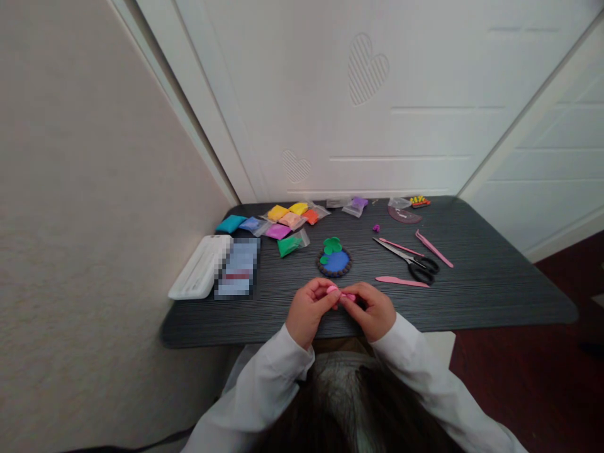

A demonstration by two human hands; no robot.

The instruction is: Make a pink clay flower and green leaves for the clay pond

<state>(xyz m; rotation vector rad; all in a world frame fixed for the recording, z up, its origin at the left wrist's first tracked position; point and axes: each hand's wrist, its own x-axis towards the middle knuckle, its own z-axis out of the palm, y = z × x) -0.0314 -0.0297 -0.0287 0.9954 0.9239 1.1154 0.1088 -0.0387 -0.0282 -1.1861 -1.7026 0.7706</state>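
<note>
My left hand (pixel 309 308) and my right hand (pixel 372 308) meet over the table's near edge, fingers closed on pink modelling clay (pixel 348 296). The clay shows between both sets of fingertips; whether it is one piece or two I cannot tell, as the fingers cover part of it. Just beyond my hands lies a small round clay pond (pixel 336 260), blue inside with a dark brown beaded rim. Green clay leaves (pixel 332 245) rest on its far left part.
Left and back: bags of coloured clay (pixel 291 219), a green clay bag (pixel 289 245), a white tray (pixel 201 267), a blurred packet (pixel 238 267). Right: black-handled scissors (pixel 421 267), a pink clay knife (pixel 401 280), pink tweezers (pixel 434 248), a thin pink tool (pixel 401 246), a purple clay bit (pixel 376 228).
</note>
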